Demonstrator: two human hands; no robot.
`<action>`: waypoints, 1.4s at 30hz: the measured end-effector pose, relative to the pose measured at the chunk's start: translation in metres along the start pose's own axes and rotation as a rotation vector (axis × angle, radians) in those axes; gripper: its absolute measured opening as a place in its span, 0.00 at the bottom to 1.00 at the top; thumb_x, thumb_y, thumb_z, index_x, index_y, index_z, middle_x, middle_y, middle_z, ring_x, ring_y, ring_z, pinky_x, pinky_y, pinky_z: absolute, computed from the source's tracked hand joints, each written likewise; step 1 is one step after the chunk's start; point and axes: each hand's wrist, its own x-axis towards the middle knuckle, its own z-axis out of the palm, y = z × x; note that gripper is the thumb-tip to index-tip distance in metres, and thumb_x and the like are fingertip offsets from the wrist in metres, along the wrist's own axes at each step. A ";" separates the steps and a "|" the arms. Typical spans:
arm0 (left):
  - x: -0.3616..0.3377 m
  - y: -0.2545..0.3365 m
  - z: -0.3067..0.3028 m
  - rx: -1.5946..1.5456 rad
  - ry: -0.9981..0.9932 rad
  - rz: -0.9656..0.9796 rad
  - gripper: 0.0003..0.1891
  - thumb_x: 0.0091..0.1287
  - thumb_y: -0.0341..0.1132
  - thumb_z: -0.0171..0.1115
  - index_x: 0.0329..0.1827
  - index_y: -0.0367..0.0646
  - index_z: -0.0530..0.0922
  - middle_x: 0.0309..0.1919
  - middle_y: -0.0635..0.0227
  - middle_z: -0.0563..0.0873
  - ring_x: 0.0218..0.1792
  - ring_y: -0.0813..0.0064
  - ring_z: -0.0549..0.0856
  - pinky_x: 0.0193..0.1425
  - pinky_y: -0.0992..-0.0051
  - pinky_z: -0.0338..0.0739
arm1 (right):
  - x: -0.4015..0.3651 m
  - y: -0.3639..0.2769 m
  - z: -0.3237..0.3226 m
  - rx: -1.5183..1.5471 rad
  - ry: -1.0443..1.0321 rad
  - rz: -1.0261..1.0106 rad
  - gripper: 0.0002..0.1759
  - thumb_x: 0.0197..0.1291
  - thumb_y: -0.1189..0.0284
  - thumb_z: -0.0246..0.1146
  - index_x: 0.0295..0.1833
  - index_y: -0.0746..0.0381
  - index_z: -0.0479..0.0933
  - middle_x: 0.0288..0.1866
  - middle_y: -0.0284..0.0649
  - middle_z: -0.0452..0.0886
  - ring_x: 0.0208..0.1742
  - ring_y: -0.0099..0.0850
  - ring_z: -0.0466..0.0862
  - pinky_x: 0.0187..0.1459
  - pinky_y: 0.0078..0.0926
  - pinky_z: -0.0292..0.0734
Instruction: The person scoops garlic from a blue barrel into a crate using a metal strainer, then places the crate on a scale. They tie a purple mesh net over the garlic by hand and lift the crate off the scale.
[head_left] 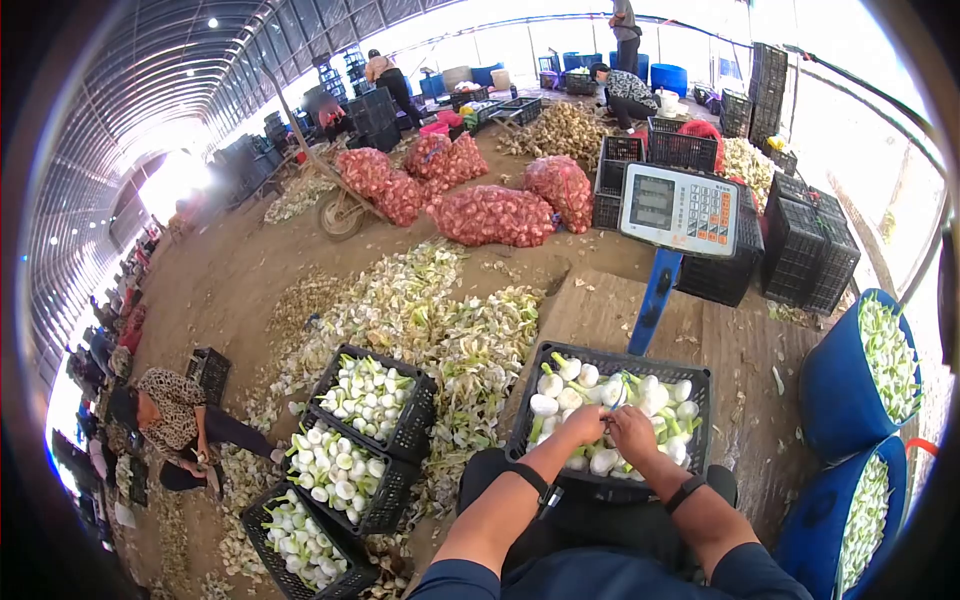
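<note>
A black plastic crate (pixel 527 400) in front of me holds white, peeled garlic bulbs (pixel 543 405) with short green stems. Over the middle of the crate my left hand (pixel 586 424) and my right hand (pixel 632 434) meet, fingertips close together. Both have their fingers closed in a pinch. Something small and bluish shows just beyond the fingertips, but what each hand grips is too small to make out. A digital scale display (pixel 680 208) stands on a blue post (pixel 655 300) behind the crate.
Crates of garlic (pixel 368 400) stand at my left beside heaps of peelings (pixel 430 320). Blue barrels (pixel 840 390) with green-white stalks stand at my right. Red net sacks (pixel 495 215), stacked black crates (pixel 808 245) and a crouching person (pixel 170 410) are farther off.
</note>
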 end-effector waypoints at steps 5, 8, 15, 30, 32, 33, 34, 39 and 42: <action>-0.008 0.001 0.004 0.014 0.072 -0.068 0.09 0.59 0.37 0.65 0.36 0.40 0.83 0.33 0.53 0.87 0.40 0.52 0.86 0.45 0.58 0.79 | 0.000 0.010 0.001 0.146 -0.056 0.069 0.06 0.55 0.74 0.63 0.38 0.62 0.81 0.39 0.45 0.80 0.47 0.46 0.80 0.49 0.43 0.76; -0.012 0.001 0.006 -0.024 0.185 -0.008 0.10 0.59 0.36 0.67 0.38 0.40 0.82 0.34 0.55 0.87 0.40 0.55 0.87 0.44 0.60 0.79 | 0.002 0.022 0.006 0.257 -0.069 0.129 0.05 0.55 0.74 0.64 0.36 0.63 0.81 0.38 0.46 0.80 0.46 0.46 0.80 0.48 0.43 0.75; -0.007 -0.015 0.009 -0.245 0.174 0.200 0.09 0.61 0.31 0.66 0.42 0.40 0.81 0.36 0.58 0.87 0.40 0.62 0.87 0.46 0.65 0.78 | 0.006 0.035 0.002 0.492 -0.180 0.258 0.07 0.57 0.72 0.63 0.30 0.65 0.79 0.27 0.42 0.78 0.31 0.33 0.78 0.35 0.33 0.72; -0.002 -0.009 0.003 -0.158 0.009 0.141 0.09 0.60 0.34 0.65 0.41 0.44 0.85 0.35 0.56 0.88 0.36 0.60 0.86 0.42 0.62 0.78 | 0.015 0.029 -0.017 0.521 -0.541 0.330 0.10 0.51 0.70 0.70 0.28 0.64 0.78 0.23 0.34 0.76 0.28 0.23 0.76 0.31 0.28 0.70; -0.002 -0.010 0.000 -0.154 -0.080 0.120 0.08 0.60 0.34 0.64 0.40 0.42 0.85 0.30 0.60 0.87 0.31 0.68 0.85 0.39 0.66 0.76 | 0.008 0.039 -0.003 0.466 -0.467 0.280 0.10 0.49 0.70 0.71 0.29 0.64 0.79 0.25 0.36 0.78 0.29 0.26 0.78 0.32 0.29 0.71; 0.000 -0.014 0.002 -0.153 -0.068 0.111 0.08 0.60 0.34 0.64 0.40 0.42 0.85 0.30 0.60 0.87 0.31 0.68 0.85 0.39 0.66 0.76 | 0.008 0.035 0.000 0.412 -0.387 0.233 0.10 0.47 0.71 0.73 0.30 0.64 0.79 0.26 0.38 0.80 0.30 0.28 0.80 0.33 0.30 0.73; 0.001 -0.018 0.003 -0.140 -0.103 0.091 0.08 0.60 0.34 0.64 0.39 0.42 0.85 0.28 0.62 0.86 0.29 0.70 0.83 0.37 0.67 0.76 | 0.006 0.031 0.001 0.416 -0.395 0.219 0.10 0.47 0.71 0.73 0.30 0.64 0.79 0.26 0.38 0.80 0.30 0.28 0.80 0.33 0.30 0.73; 0.001 -0.031 0.009 -0.253 -0.181 0.005 0.08 0.63 0.38 0.64 0.36 0.42 0.84 0.22 0.66 0.84 0.22 0.75 0.79 0.30 0.68 0.73 | -0.003 0.019 -0.002 0.439 -0.131 0.283 0.07 0.50 0.75 0.70 0.36 0.64 0.82 0.32 0.42 0.81 0.34 0.35 0.82 0.38 0.32 0.78; 0.002 -0.032 0.014 -0.162 -0.107 0.045 0.10 0.64 0.40 0.65 0.34 0.41 0.84 0.22 0.65 0.85 0.23 0.75 0.81 0.32 0.69 0.74 | -0.002 0.012 0.000 0.394 -0.048 0.206 0.05 0.52 0.76 0.66 0.36 0.65 0.81 0.35 0.44 0.81 0.37 0.37 0.83 0.40 0.33 0.77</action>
